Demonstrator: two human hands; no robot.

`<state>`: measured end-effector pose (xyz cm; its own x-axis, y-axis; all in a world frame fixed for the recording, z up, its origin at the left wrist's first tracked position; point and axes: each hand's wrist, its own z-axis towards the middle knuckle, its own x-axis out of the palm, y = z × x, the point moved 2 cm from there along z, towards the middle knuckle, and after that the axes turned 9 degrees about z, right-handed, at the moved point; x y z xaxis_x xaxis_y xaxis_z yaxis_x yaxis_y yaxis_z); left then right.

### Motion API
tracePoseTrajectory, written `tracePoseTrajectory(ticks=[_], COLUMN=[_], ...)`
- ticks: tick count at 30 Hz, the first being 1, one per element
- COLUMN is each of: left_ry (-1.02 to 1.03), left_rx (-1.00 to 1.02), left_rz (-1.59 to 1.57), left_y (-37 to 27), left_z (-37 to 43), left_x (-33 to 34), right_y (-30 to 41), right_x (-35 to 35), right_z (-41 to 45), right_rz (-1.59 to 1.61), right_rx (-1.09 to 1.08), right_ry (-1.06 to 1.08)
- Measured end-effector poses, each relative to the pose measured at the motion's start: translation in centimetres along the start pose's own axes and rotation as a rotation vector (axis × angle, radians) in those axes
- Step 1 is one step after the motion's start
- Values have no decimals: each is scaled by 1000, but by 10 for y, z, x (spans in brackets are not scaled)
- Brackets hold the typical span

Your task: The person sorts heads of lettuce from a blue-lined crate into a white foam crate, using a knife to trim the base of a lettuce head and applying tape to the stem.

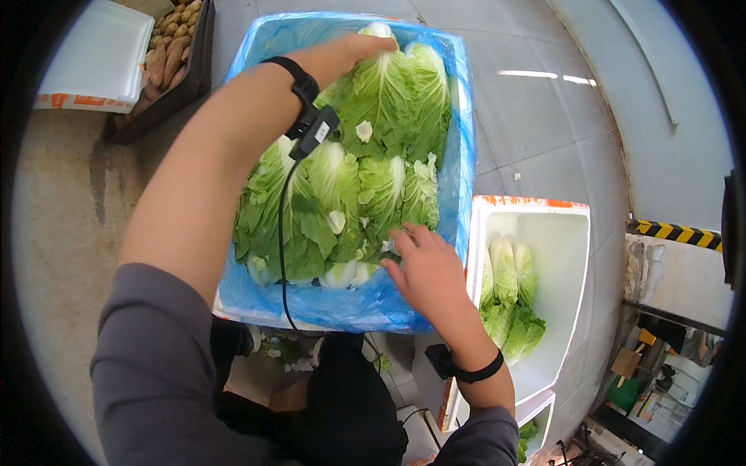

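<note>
A polystyrene box lined with blue plastic film point(373, 303) stands before me, holding several napa cabbages. My left hand point(362, 49) reaches to its far end and grips the white base of a napa cabbage point(379, 99); part of the fingers is hidden. Beside that head lies another napa cabbage point(430, 87). My right hand point(428, 262) hovers with spread fingers over the near right part of the box, holding nothing. Its fingertips are close to the leaves of a near-row cabbage point(382, 180). Small torn leaf bits point(336, 222) rest on the heads.
At right, a white polystyrene box point(574, 279) holds several cabbages point(504, 274); part of another box point(545, 416) shows below. A dark crate of potatoes and sweet potatoes point(169, 61) with a white foam lid point(96, 52) stands upper left. A cable point(283, 233) hangs from my left wrist.
</note>
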<state>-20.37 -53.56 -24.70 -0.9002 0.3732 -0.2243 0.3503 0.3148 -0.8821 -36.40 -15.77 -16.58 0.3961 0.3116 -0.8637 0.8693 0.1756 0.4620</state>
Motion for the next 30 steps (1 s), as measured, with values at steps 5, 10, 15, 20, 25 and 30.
tracePoseTrajectory(ticks=[5, 10, 15, 20, 25, 30], left_ry=[-222, -654, -665, -575, -48, -78], left_rx=[127, 654, 1008, 665, 437, 323], left_rz=[177, 390, 576, -10, -739, -1114], left_y=[-41, -94, -127, -131, -111, -75], left_z=[-71, -226, -347, -413, -493, -548], left_x=[-19, -33, -53, -53, -65, -82], right_y=[0, 21, 60, 122, 181, 221], right_x=[-16, -42, -89, -135, -157, -157], right_z=[-17, -50, -93, -116, -124, -120], right_rz=[-4, 66, 96, 143, 336, 455], right_rx=[-3, -25, -53, -237, -417, -445], right_ry=[-92, -204, -276, -426, -526, -478])
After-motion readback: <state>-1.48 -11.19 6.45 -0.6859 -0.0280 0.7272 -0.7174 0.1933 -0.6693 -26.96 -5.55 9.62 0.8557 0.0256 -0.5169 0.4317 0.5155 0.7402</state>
